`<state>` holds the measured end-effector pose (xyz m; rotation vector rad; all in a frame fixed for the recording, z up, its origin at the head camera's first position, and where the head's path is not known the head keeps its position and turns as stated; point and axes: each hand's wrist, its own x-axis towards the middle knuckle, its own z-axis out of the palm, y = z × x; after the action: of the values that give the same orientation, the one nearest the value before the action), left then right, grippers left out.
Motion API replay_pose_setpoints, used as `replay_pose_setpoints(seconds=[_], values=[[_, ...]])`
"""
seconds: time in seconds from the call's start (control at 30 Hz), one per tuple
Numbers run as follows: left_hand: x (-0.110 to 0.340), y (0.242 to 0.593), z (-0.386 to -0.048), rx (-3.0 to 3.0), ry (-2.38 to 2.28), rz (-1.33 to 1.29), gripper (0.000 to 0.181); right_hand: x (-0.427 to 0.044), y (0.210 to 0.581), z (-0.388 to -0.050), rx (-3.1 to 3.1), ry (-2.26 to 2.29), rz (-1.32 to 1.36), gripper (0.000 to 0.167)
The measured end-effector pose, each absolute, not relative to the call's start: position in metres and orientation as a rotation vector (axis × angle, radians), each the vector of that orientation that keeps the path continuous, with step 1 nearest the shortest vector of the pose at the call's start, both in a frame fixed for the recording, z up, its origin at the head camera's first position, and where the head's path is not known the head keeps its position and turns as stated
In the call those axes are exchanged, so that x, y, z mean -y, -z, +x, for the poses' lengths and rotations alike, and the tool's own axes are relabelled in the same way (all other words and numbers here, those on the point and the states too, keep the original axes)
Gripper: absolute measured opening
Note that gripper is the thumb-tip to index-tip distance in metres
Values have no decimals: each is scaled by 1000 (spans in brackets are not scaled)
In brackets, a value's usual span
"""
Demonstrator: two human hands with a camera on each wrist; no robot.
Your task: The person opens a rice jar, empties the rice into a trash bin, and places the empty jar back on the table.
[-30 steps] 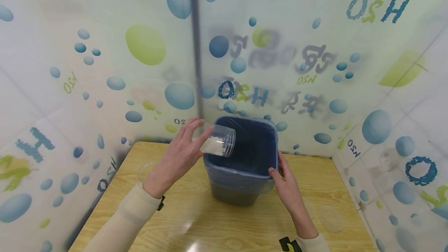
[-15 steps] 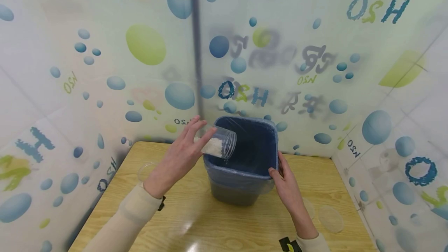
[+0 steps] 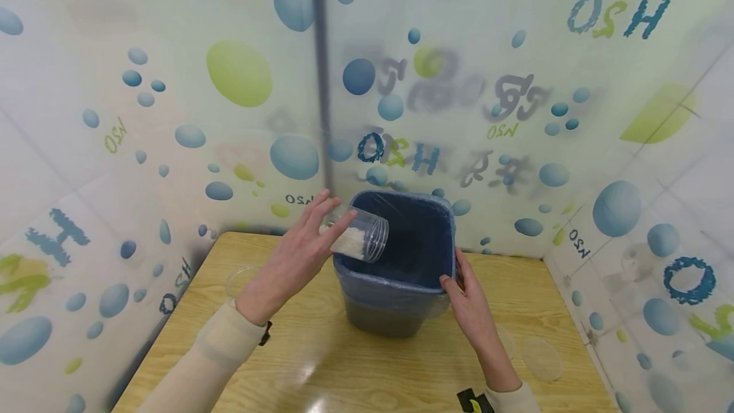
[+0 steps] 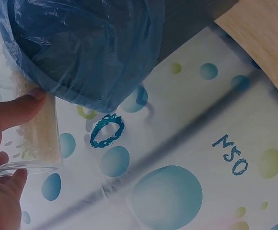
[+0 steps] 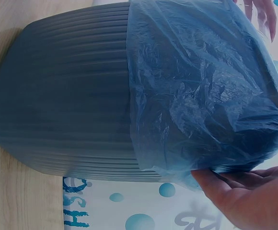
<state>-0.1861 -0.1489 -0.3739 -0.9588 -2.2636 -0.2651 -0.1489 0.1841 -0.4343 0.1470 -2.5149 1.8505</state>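
Observation:
My left hand (image 3: 295, 257) holds a clear jar (image 3: 375, 241) on its side over the left rim of a dark trash can (image 3: 384, 318). The jar's mouth points right and slightly down, above the can's opening. White, rice-like grains (image 4: 40, 127) lie along its lower side; in the left wrist view the thumb and fingertips hold it near its base. A blue plastic liner (image 5: 196, 91) covers the can's inside and folds over the rim. At the right side, my right hand (image 3: 471, 303) grips the lined rim. The can stands upright; its bottom inside is hidden in shadow.
The can stands on a wood-grain table (image 3: 287, 349). A clear round disc (image 3: 541, 359) lies at the right, with another partly behind the right forearm. A clear ring-shaped piece (image 3: 230, 280) sits by the left wrist. A patterned curtain (image 3: 241, 145) surrounds the back and sides.
The jar has shifted slightly right and its mouth has tipped a little lower. Half a second ago a few specks showed below its mouth. My right hand and the can stay put.

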Motion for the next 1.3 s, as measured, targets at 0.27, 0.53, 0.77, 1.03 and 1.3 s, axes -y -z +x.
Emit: replay_pose_setpoints(seconds=[0.27, 0.53, 0.77, 1.03, 1.3], values=[[147, 371, -185, 2257, 247, -967, 95, -184, 434, -149, 2510, -1847, 147, 66], [146, 369, -184, 2245, 245, -990, 92, -183, 434, -148, 2513, -1844, 139, 66], [145, 369, -184, 2248, 229, -1002, 84, -183, 434, -148, 2512, -1834, 144, 66], [145, 370, -185, 2248, 224, -996, 83, -183, 435, -148, 2516, -1818, 148, 66], [144, 369, -184, 2259, 217, -992, 83, -183, 435, -149, 2517, -1816, 134, 66]])
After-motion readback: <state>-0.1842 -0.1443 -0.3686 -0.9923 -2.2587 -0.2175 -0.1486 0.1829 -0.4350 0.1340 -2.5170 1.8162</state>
